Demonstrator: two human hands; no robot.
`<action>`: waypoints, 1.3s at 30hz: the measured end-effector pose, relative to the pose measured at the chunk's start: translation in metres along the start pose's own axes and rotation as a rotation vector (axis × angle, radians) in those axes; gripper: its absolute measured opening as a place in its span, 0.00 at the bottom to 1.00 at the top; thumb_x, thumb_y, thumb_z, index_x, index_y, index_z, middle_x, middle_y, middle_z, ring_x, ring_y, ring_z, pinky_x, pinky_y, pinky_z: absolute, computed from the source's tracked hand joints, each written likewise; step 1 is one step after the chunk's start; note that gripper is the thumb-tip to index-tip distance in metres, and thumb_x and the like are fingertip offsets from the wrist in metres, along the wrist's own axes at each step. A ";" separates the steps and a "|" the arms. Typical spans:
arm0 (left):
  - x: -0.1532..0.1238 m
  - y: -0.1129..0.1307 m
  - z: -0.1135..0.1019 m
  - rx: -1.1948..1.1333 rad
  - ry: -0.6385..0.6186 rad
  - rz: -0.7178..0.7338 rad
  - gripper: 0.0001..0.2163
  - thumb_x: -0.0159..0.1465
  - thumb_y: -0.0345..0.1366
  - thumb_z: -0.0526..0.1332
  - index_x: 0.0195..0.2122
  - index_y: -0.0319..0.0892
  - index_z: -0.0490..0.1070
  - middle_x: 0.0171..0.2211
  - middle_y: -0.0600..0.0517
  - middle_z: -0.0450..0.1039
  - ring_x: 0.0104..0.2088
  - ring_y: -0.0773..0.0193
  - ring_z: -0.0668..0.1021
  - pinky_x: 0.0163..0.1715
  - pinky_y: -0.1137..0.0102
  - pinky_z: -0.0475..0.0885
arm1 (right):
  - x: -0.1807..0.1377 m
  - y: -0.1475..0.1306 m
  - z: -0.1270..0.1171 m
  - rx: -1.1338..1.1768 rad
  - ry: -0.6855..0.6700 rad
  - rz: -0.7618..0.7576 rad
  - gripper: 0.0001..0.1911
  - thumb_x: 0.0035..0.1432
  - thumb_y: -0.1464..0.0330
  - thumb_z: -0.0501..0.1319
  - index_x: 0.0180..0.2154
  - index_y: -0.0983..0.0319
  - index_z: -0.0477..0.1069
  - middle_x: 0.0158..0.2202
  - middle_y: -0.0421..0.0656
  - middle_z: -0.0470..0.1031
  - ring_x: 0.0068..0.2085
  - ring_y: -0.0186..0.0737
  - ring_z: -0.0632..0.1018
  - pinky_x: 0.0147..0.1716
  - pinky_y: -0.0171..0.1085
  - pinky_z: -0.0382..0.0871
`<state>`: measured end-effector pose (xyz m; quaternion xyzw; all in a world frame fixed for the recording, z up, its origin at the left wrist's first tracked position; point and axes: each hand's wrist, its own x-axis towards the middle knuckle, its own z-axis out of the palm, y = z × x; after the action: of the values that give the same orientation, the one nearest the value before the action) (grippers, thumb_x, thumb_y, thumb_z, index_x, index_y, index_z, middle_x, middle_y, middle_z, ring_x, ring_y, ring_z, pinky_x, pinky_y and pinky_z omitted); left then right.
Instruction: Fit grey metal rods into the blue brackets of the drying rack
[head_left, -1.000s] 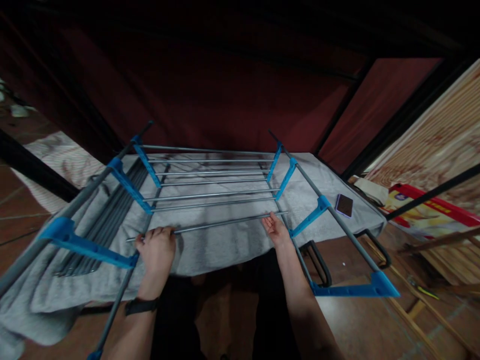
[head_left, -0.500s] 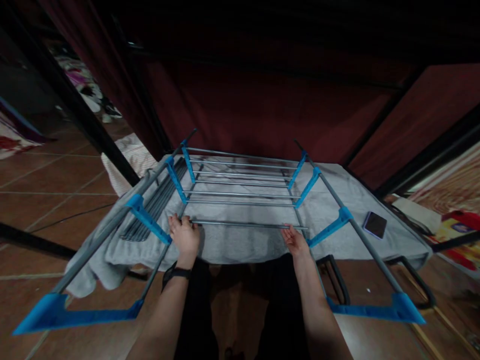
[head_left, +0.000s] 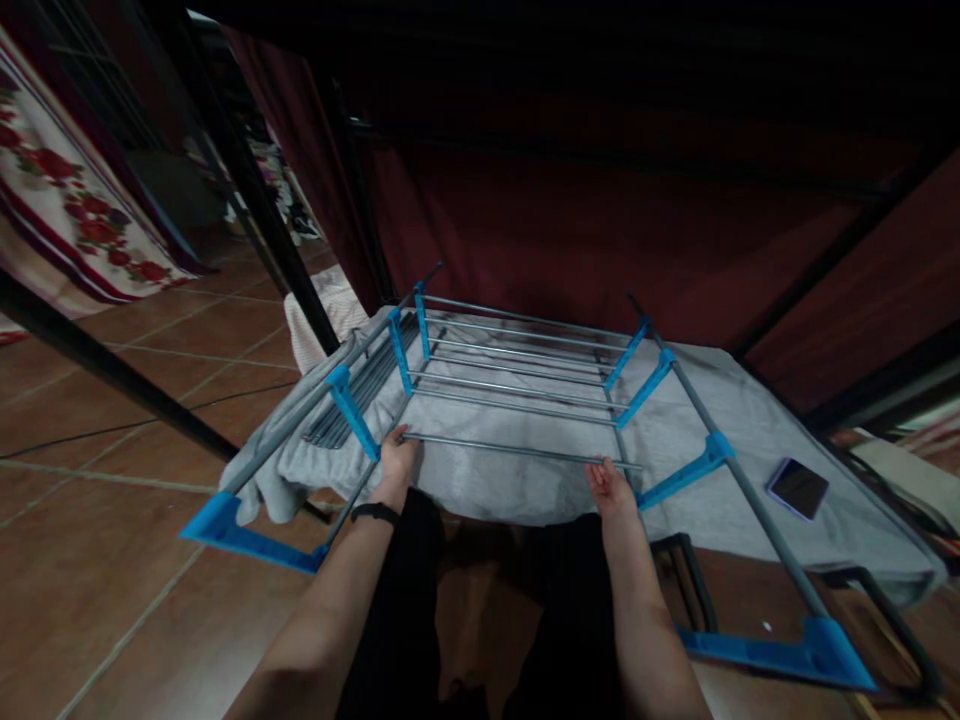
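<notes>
A thin grey metal rod (head_left: 502, 447) lies crosswise between my hands, nearly level, in front of a half-assembled rack. My left hand (head_left: 397, 462) pinches its left end, close to the rack's left rail. Near the other end, my right hand (head_left: 609, 488) has its palm turned up and its fingertips closed on the rod. The rack has grey side tubes (head_left: 694, 395) joined by blue plastic brackets (head_left: 352, 412). Several crossbars (head_left: 517, 385) span its far part. Whether the held rod's ends sit in the brackets or rails I cannot tell.
Several loose rods (head_left: 367, 385) lie bundled at the left on the grey cloth (head_left: 697, 500) covering the bed. A phone (head_left: 798, 489) rests on the right. Black bed posts (head_left: 262, 215) and a dark red curtain (head_left: 525, 240) stand around. Below is a tiled floor (head_left: 112, 570).
My view has turned left, so everything appears further right. My left hand's fingers have closed in on the rod's end. The right hand keeps its place on the rod.
</notes>
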<state>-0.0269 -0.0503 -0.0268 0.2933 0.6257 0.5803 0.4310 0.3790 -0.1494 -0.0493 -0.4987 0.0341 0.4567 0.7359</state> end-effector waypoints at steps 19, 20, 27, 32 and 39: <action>-0.012 0.005 0.006 -0.403 0.036 -0.094 0.18 0.59 0.21 0.65 0.48 0.41 0.67 0.29 0.55 0.74 0.25 0.72 0.74 0.29 0.77 0.71 | 0.005 -0.002 -0.005 -0.128 0.000 0.025 0.08 0.61 0.74 0.59 0.30 0.59 0.68 0.28 0.35 0.77 0.31 0.30 0.80 0.40 0.32 0.79; -0.013 0.005 0.007 -0.411 0.029 -0.109 0.15 0.59 0.21 0.66 0.45 0.40 0.68 0.30 0.54 0.75 0.25 0.72 0.75 0.29 0.77 0.71 | 0.005 -0.002 -0.006 -0.141 -0.006 0.027 0.07 0.61 0.74 0.59 0.30 0.59 0.68 0.28 0.35 0.77 0.31 0.30 0.80 0.41 0.32 0.79; -0.017 0.007 0.009 -0.447 -0.001 -0.209 0.08 0.59 0.23 0.67 0.34 0.39 0.69 0.29 0.51 0.76 0.24 0.72 0.76 0.25 0.78 0.70 | 0.006 -0.004 -0.008 -0.188 -0.033 0.018 0.07 0.60 0.70 0.61 0.29 0.57 0.66 0.30 0.36 0.77 0.35 0.33 0.80 0.47 0.39 0.78; -0.015 0.009 0.012 -0.459 0.008 -0.248 0.08 0.62 0.25 0.66 0.31 0.39 0.66 0.28 0.51 0.75 0.23 0.72 0.75 0.26 0.77 0.72 | 0.005 -0.001 -0.006 -0.151 -0.022 0.036 0.07 0.63 0.70 0.58 0.30 0.57 0.67 0.29 0.36 0.76 0.33 0.32 0.80 0.44 0.36 0.79; -0.015 0.014 0.016 -0.466 -0.081 -0.309 0.05 0.66 0.24 0.60 0.35 0.39 0.67 0.33 0.47 0.78 0.32 0.67 0.81 0.35 0.72 0.78 | -0.001 -0.002 -0.002 -0.072 -0.052 0.037 0.07 0.59 0.74 0.61 0.29 0.58 0.68 0.29 0.37 0.78 0.34 0.33 0.81 0.42 0.36 0.79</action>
<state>-0.0074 -0.0533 -0.0093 0.1103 0.4949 0.6239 0.5947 0.3800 -0.1516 -0.0485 -0.5120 0.0077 0.4842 0.7095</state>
